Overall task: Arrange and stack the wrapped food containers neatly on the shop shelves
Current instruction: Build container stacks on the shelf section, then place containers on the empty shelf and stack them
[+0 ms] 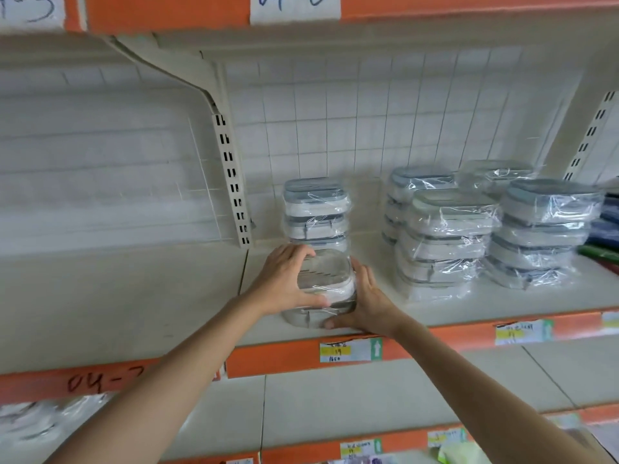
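A short stack of plastic-wrapped food containers (324,289) stands near the front edge of the cream shelf (134,306). My left hand (284,279) grips its left side, thumb across the front and fingers over the top. My right hand (366,303) holds the right side, thumb low at the front. Directly behind stands a taller stack of wrapped containers (316,212) with grey-blue lids. Further stacks (445,242) (542,229) (418,185) fill the shelf's right part.
A slotted upright post (232,182) divides the bays; the left bay holds nothing. The shelf's orange front strip (288,358) carries price labels. Dark and green goods (603,236) sit at the far right. A lower shelf (368,393) lies below, with wrapped goods at bottom left.
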A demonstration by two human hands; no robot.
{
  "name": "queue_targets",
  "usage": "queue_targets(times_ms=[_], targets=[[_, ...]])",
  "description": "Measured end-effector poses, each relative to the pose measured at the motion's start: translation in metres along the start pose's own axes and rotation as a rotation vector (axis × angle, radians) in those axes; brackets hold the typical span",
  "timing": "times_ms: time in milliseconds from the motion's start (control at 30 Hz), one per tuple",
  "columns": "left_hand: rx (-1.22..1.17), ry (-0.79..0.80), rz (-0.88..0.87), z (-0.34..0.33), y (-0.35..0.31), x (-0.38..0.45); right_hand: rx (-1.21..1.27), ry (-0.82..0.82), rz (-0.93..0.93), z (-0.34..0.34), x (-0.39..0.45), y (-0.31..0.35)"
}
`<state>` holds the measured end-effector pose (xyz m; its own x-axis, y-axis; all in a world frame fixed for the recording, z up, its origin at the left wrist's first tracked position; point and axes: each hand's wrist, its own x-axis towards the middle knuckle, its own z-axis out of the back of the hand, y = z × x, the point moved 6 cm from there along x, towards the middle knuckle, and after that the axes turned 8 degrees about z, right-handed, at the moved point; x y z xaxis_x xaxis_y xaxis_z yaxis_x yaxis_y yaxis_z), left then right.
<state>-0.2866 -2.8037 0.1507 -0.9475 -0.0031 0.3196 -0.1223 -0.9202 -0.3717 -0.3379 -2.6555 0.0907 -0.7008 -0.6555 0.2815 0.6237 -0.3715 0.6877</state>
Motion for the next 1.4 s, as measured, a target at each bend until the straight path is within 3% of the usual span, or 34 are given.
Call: queue_targets(times_ms=[100,233,367,533,667,800,1067,1400], targets=[[-0.039,-0.137,-0.046,0.002,-0.014,0.001,0.046,-0.072,-0.035,0.007,-0.002,-0.001],[-0.341,-0.331,0.146,-0.004,0.003,-0.023,0.077,-0.139,-0.007,0.014,-0.006,0.005],[-0.579,-0.213,0.424,-0.021,0.028,-0.038,0.095,-0.212,0.037,0.017,-0.008,0.01],[-0.785,-0.05,0.49,-0.034,0.031,-0.035,0.106,-0.208,0.053,0.019,-0.006,0.01],[-0.785,-0.019,0.44,-0.037,0.033,-0.035,0.104,-0.253,0.068,0.022,-0.007,0.006],[-0.751,0.011,0.452,-0.041,0.036,-0.035,0.021,-0.149,0.111,0.014,-0.004,0.003],[-0.605,-0.119,0.423,-0.04,0.041,-0.031,0.06,-0.195,0.052,0.014,0.001,0.001],[-0.56,-0.026,0.456,-0.039,0.039,-0.033,0.092,-0.172,0.058,0.016,0.003,-0.003]])
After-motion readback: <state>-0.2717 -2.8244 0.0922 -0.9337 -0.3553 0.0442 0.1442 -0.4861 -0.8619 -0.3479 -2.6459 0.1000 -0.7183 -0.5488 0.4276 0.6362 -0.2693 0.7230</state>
